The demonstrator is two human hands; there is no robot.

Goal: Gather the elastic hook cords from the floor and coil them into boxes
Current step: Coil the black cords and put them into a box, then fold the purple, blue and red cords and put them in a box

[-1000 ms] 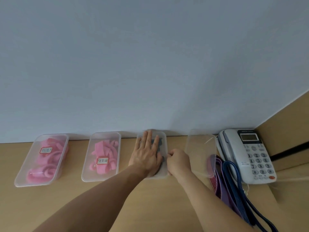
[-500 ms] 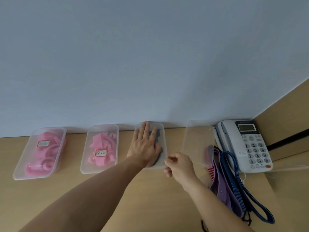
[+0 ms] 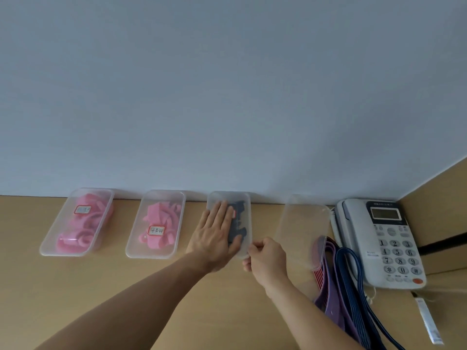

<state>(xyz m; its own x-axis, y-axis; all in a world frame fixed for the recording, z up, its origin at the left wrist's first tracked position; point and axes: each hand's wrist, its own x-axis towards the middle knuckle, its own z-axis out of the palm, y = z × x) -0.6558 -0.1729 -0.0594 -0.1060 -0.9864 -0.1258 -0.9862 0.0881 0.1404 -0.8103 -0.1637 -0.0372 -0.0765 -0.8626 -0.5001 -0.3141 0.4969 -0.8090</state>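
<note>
Four clear plastic boxes stand in a row against the wall on a wooden desk. The two left boxes (image 3: pixel 48 245) (image 3: pixel 132 245) hold coiled pink cords (image 3: pixel 93 218) under labelled lids. My left hand (image 3: pixel 214 238) presses flat on top of the third box (image 3: pixel 246 210), which holds a dark cord (image 3: pixel 237 223). At that box's near right corner, my right hand (image 3: pixel 265 256) pinches the edge with curled fingers. The fourth box (image 3: pixel 300 228) is empty and leans on loose blue (image 3: pixel 351 269), purple (image 3: pixel 328 296) and red (image 3: pixel 319 276) cords.
A white desk telephone (image 3: pixel 389 238) sits at the right by a wooden side panel (image 3: pixel 434 213). A small white tube (image 3: pixel 427 322) lies near the desk's right front. The grey wall (image 3: pixel 227 97) runs right behind the boxes.
My right hand slid from the third box's right side down to its near right corner. The left hand stayed flat on the box. The view shifted slightly.
</note>
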